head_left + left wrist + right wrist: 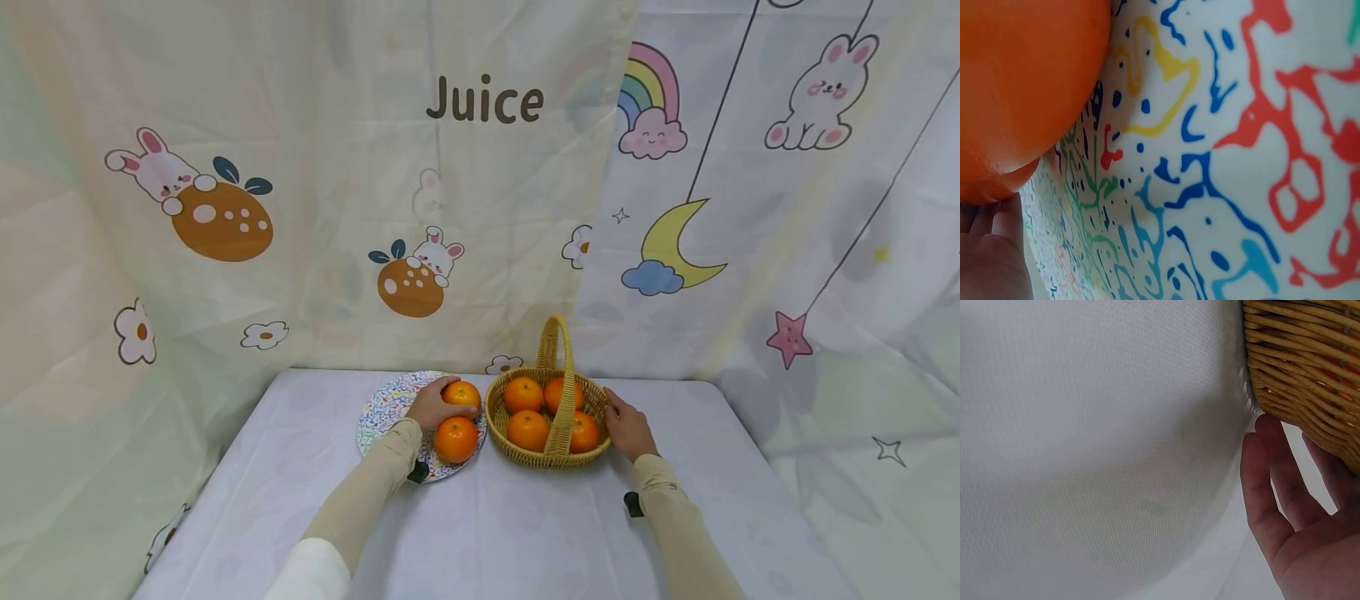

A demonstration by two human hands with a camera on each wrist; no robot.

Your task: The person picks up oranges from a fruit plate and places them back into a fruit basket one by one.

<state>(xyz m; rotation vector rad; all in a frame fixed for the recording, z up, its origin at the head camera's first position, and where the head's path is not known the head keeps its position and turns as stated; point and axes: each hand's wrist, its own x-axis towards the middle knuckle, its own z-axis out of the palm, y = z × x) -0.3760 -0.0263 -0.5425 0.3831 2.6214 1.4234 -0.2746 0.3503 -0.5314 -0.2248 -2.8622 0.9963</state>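
Observation:
On a round plate (384, 410) with a colourful squiggle pattern lie two oranges. My left hand (435, 406) grips the farther orange (462, 397), its fingers around the far side. The nearer orange (455, 440) sits just in front of that hand; in the left wrist view, a large orange (1022, 81) fills the upper left above the fingers. To the right stands a yellow wicker basket (517, 454) with a tall handle and several oranges (527, 431) inside. My right hand (630, 427) touches its right side; in the right wrist view, loosely extended fingers (1257, 481) meet the wickerwork.
A pale cloth covers the table (510, 533). Behind it hangs a printed curtain (337, 167) with rabbits, a moon and the word Juice, and more cloth encloses both sides. Small black devices (634, 504) sit at the wrists.

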